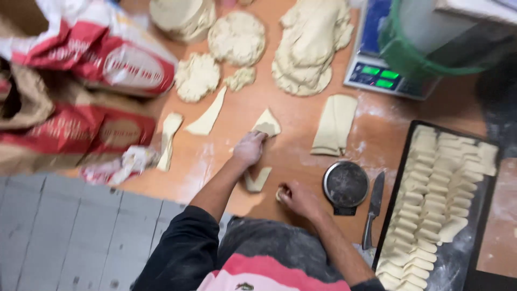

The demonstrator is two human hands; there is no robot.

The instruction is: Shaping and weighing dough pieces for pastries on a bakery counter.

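Nearest the viewer, the right hand (298, 198) is curling its fingers around a small pale lump of dough (280, 193), pinching it against the floured wooden worktop (291, 116) so that it stays put. Just beyond, the left hand (249, 148) is reaching forward, its fingertips pressing on the corner of a flat triangular sheet of cream dough (267, 123); a second cut piece of dough (258, 179) is lying under the forearm, between the two hands. Beside the right hand, a round dark metal pan (346, 184) and a steel-bladed knife (373, 207) are lying within easy reach. To the right, a black baking tray (474, 221) is holding close rows of shaped dough pieces (431, 199), keeping finished work off the bench. Farther off, a folded dough strip (335, 124) and rough dough mounds (309, 46) are waiting as stock. A digital scale (377, 70) and red-and-white flour sacks (91, 70) are flanking the far edge.
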